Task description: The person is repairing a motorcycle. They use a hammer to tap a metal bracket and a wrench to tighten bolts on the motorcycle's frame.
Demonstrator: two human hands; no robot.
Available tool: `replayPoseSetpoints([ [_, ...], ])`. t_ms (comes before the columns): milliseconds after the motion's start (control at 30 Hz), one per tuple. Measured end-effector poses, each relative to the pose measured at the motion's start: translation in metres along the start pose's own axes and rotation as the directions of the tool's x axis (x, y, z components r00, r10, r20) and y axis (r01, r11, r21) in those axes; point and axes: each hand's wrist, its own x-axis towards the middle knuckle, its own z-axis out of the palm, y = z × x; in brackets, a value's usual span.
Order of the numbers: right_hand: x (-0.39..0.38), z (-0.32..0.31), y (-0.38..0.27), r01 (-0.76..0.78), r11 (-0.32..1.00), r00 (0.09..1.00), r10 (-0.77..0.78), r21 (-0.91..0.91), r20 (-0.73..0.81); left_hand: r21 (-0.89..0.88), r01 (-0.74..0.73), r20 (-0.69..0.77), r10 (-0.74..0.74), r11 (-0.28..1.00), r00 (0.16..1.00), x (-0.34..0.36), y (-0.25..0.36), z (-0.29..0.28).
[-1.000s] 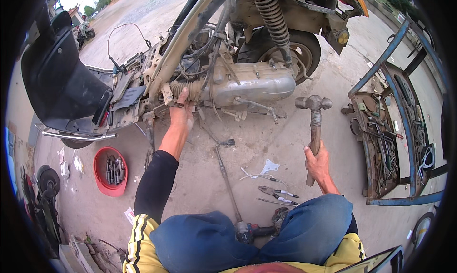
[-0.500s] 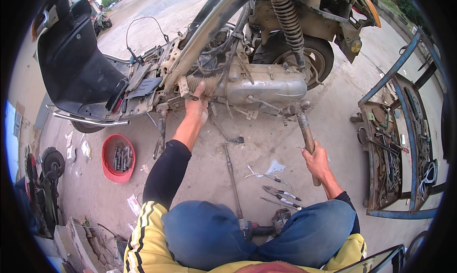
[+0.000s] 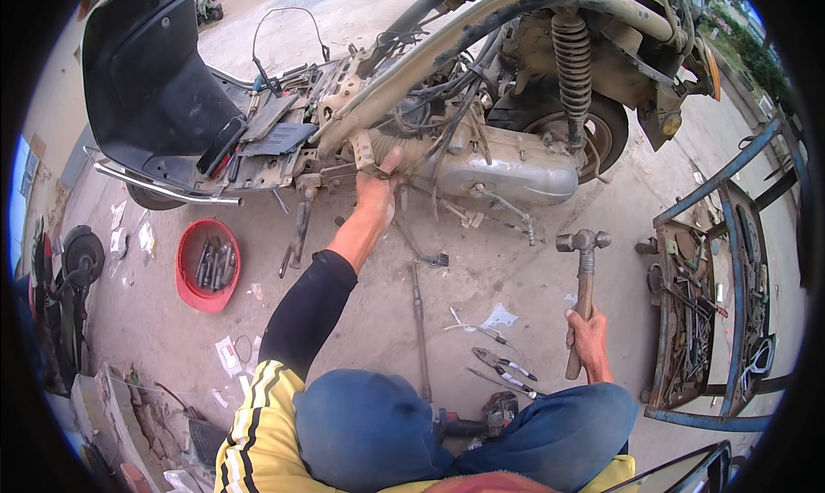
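My right hand (image 3: 591, 334) is closed round the wooden handle of a ball-peen hammer (image 3: 584, 270), its metal head upward and apart from the scooter. My left hand (image 3: 375, 192) reaches under the frame of a partly stripped scooter (image 3: 507, 173), thumb up against the ribbed hose (image 3: 404, 149) beside a small metal bracket (image 3: 363, 149). Its fingers curl out of sight, so what they grip is hidden. To the right of that hand lies the scooter's grey engine casing, with the kick-start lever (image 3: 509, 205) below it. A coil spring shock absorber (image 3: 571, 63) rises above the rear wheel (image 3: 606, 119).
A red helmet (image 3: 185, 274) holding several sockets lies on the left. Pliers (image 3: 503, 364), a long bar (image 3: 419, 321) and a power tool (image 3: 498, 411) lie on the ground by my knees. A blue-framed tool rack (image 3: 722, 175) stands right.
The hammer has swung away from the kick-start lever, back toward me and slightly right. My left hand stays at the same spot on the scooter. The whole view has shifted a little.
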Motion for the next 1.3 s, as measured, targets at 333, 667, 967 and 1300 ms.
replayPoseSetpoints([
  [333, 0.016, -0.025, 0.121, -0.416, 0.799, 0.909, 0.367, 0.434, 0.197, 0.538, -0.247, -0.059, 0.329, 0.806, 0.943, -0.057, -0.009, -0.023],
  [667, 0.011, -0.043, 0.139, -0.422, 0.859, 0.905, 0.420, -0.290, -0.074, 0.705, -0.635, 0.474, 0.457, 0.315, 0.753, -0.065, 0.018, 0.023],
  [967, 0.022, -0.065, 0.177, -0.225, 0.246, 0.967, 0.173, -0.943, -0.186, 0.665, -0.680, 0.501, 0.490, 0.310, 0.713, -0.056, 0.010, 0.018],
  [1300, 0.009, -0.036, 0.137, -0.351, 0.063, 0.889, 0.336, -0.934, -0.312, 0.582, -0.707, 0.601, 0.373, 0.401, 0.707, -0.060, -0.012, 0.008],
])
